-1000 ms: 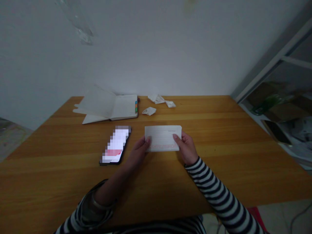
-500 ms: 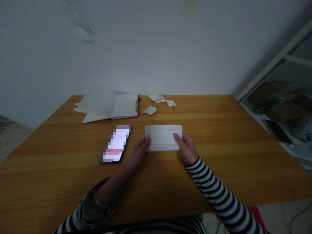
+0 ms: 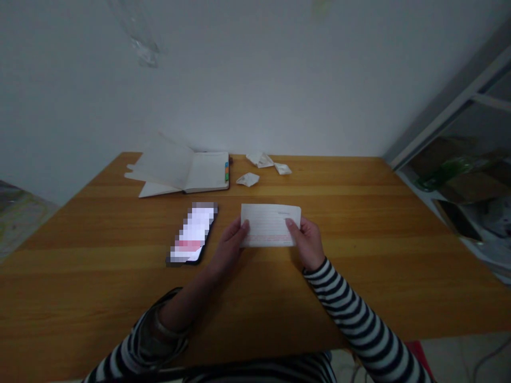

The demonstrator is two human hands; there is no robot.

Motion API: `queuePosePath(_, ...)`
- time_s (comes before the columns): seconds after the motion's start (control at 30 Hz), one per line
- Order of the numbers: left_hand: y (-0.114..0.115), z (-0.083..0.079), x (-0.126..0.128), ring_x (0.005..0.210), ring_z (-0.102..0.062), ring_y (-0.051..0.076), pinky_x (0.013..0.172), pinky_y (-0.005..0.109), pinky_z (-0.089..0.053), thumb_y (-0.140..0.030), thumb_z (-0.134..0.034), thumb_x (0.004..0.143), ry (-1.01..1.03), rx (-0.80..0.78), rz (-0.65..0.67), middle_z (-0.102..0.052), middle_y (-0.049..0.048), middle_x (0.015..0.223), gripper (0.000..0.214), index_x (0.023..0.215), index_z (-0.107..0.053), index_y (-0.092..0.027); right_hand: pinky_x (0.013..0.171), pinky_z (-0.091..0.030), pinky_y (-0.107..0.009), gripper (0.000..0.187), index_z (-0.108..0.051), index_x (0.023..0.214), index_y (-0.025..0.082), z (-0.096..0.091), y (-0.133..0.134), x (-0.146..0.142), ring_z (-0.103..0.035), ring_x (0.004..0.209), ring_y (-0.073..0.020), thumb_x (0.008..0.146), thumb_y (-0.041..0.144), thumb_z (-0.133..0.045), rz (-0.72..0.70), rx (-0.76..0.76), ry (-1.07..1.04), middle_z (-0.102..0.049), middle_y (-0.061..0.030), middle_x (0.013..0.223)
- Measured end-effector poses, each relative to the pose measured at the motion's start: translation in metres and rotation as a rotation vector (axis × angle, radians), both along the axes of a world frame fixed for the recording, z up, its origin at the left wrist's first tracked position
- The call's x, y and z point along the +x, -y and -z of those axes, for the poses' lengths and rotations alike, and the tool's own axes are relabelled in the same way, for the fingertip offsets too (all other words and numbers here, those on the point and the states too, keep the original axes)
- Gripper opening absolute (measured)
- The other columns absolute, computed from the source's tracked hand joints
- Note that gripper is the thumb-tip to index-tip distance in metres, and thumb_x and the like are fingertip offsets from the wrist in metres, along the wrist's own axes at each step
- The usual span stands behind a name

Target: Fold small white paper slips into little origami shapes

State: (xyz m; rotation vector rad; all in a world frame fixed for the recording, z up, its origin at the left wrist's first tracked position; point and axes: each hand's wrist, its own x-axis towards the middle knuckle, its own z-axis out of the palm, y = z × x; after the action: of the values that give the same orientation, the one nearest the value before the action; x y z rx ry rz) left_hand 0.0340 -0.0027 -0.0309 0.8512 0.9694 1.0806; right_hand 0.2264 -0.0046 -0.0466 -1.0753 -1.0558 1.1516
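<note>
Both my hands hold a white rectangular sheet of lined paper (image 3: 270, 224) just above the wooden table (image 3: 359, 239). My left hand (image 3: 228, 247) pinches its left edge with the thumb on top. My right hand (image 3: 307, 243) pinches the right edge the same way. The paper carries faint red lines and lies nearly flat. A phone (image 3: 192, 233) with a lit screen rests on the table just left of my left hand.
An open notebook (image 3: 181, 170) with coloured tabs lies at the far edge near the wall. Three small crumpled paper pieces (image 3: 260, 159) sit to its right. A metal shelf (image 3: 459, 175) with clutter stands at the right.
Both hands keep the same hold on the paper. The view has shifted slightly, so everything sits a little to the right in the frame.
</note>
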Motion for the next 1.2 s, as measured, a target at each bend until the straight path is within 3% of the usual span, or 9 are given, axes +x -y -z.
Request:
queuePosePath(0.17, -0.002, -0.001, -0.005, 0.088, -0.064, 0.025, 0.079, 0.034, -0.049, -0.052, -0.061, 0.089, -0.355, 0.197, -0.035, -0.073, 0.0070, 0.096, 0.044, 0.116, -0.068, -0.018, 0.075, -0.055, -0.033, 0.034, -0.074, 0.100, 0.018, 0.006, -0.006, 0.006, -0.070, 0.080, -0.0201, 0.079, 0.045, -0.075, -0.038, -0.005, 0.024, -0.077, -0.0069, 0.093)
queuePosePath(0.27, -0.003, -0.003, -0.013, 0.086, -0.062, 0.025, 0.081, 0.034, -0.048, -0.047, -0.058, 0.092, -0.508, 0.334, 0.111, -0.073, 0.0060, 0.093, 0.035, 0.110, -0.072, -0.020, 0.068, -0.052, -0.028, 0.035, -0.074, 0.097, 0.018, 0.007, -0.009, 0.018, -0.067, 0.074, -0.0166, 0.071, 0.039, -0.082, -0.108, -0.021, 0.130, -0.076, -0.0049, 0.087)
queuePosePath(0.37, -0.001, -0.009, -0.017, 0.090, -0.065, 0.026, 0.083, 0.033, -0.047, -0.041, -0.058, 0.093, -0.485, 0.383, 0.328, -0.075, 0.0067, 0.099, 0.030, 0.112, -0.074, -0.024, 0.053, -0.043, -0.023, 0.029, -0.073, 0.083, 0.016, 0.001, -0.008, 0.027, -0.057, 0.056, -0.0122, 0.074, 0.043, -0.078, -0.371, -0.107, 0.247, -0.069, -0.0012, 0.068)
queuePosePath(0.47, 0.002, -0.014, -0.016, 0.091, -0.066, 0.026, 0.084, 0.032, -0.048, -0.039, -0.066, 0.088, -0.402, 0.322, 0.403, -0.076, 0.0077, 0.101, 0.027, 0.109, -0.076, -0.025, 0.044, -0.027, -0.020, 0.037, -0.064, 0.062, 0.016, -0.006, -0.005, 0.028, -0.040, 0.047, -0.0080, 0.082, 0.046, -0.069, -0.565, -0.079, 0.407, -0.051, 0.0042, 0.052)
queuePosePath(0.53, 0.001, -0.013, -0.013, 0.087, -0.066, 0.025, 0.078, 0.031, -0.049, -0.039, -0.070, 0.084, -0.350, 0.262, 0.350, -0.076, 0.0077, 0.099, 0.030, 0.109, -0.075, -0.024, 0.044, -0.021, -0.021, 0.042, -0.057, 0.055, 0.017, -0.008, -0.003, 0.024, -0.033, 0.047, -0.0076, 0.086, 0.045, -0.064, -0.525, -0.005, 0.510, -0.041, 0.0054, 0.050)
queuePosePath(0.7, -0.011, -0.002, -0.009, 0.069, -0.065, 0.020, 0.064, 0.028, -0.048, -0.042, -0.080, 0.075, -0.280, 0.049, 0.121, -0.074, 0.0076, 0.084, 0.039, 0.103, -0.073, -0.015, 0.047, -0.019, -0.024, 0.044, -0.047, 0.054, 0.019, -0.001, -0.001, 0.009, -0.029, 0.050, -0.0087, 0.087, 0.043, -0.060, -0.218, 0.061, 0.546, -0.033, 0.0049, 0.053)
queuePosePath(0.83, -0.018, 0.004, -0.014, 0.073, -0.068, 0.021, 0.073, 0.031, -0.053, -0.044, -0.085, 0.068, -0.137, -0.125, 0.113, -0.075, 0.0120, 0.081, 0.038, 0.081, -0.075, -0.009, 0.048, -0.020, -0.024, 0.045, -0.043, 0.054, 0.019, 0.006, 0.000, 0.001, -0.028, 0.052, -0.0091, 0.088, 0.045, -0.059, -0.110, 0.080, 0.521, -0.029, 0.0051, 0.055)
queuePosePath(1.03, -0.018, 0.005, -0.016, 0.077, -0.072, 0.024, 0.080, 0.038, -0.056, -0.053, -0.082, 0.070, -0.037, -0.070, 0.032, -0.076, 0.0124, 0.082, 0.044, 0.082, -0.074, -0.011, 0.049, -0.020, -0.025, 0.045, -0.042, 0.053, 0.020, 0.011, -0.001, 0.000, -0.028, 0.052, -0.0094, 0.086, 0.045, -0.060, -0.039, 0.066, 0.456, -0.029, 0.0050, 0.055)
queuePosePath(1.2, -0.010, 0.004, -0.004, 0.080, -0.073, 0.024, 0.080, 0.037, -0.055, -0.051, -0.080, 0.074, -0.043, -0.094, 0.170, -0.078, 0.0131, 0.087, 0.043, 0.091, -0.076, -0.012, 0.050, -0.027, -0.024, 0.041, -0.060, 0.062, 0.017, 0.014, -0.002, 0.003, -0.035, 0.053, -0.0108, 0.086, 0.050, -0.061, 0.024, 0.013, 0.332, -0.043, 0.0033, 0.057)
